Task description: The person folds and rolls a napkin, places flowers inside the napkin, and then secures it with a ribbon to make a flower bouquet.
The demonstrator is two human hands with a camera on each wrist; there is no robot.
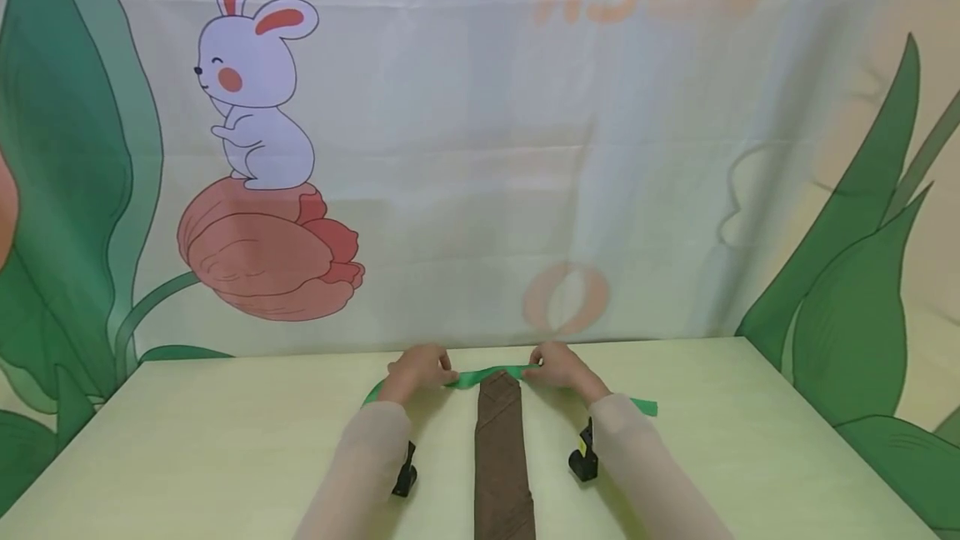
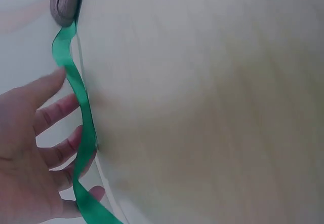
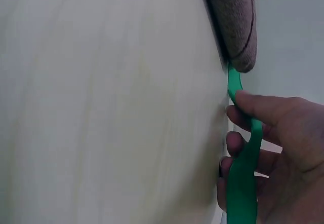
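Note:
A long brown folded cloth (image 1: 502, 457) lies lengthwise on the table, its pointed far end near the back edge. Beneath that end runs a green ribbon (image 1: 471, 377), stretching out to both sides. My left hand (image 1: 422, 369) holds the ribbon just left of the cloth; in the left wrist view the thumb and fingers (image 2: 58, 113) lie on either side of the ribbon (image 2: 87, 127). On the other side, my right hand (image 1: 561, 367) pinches the ribbon (image 3: 243, 183) between thumb and forefinger, close to the cloth's rounded end (image 3: 238, 36).
The pale table (image 1: 225, 440) ends at a printed curtain (image 1: 450, 190) directly behind both hands. A loose ribbon tail shows beyond each forearm. Black wrist cameras (image 1: 583, 461) hang beneath the sleeves (image 1: 652, 473), on either side of the cloth.

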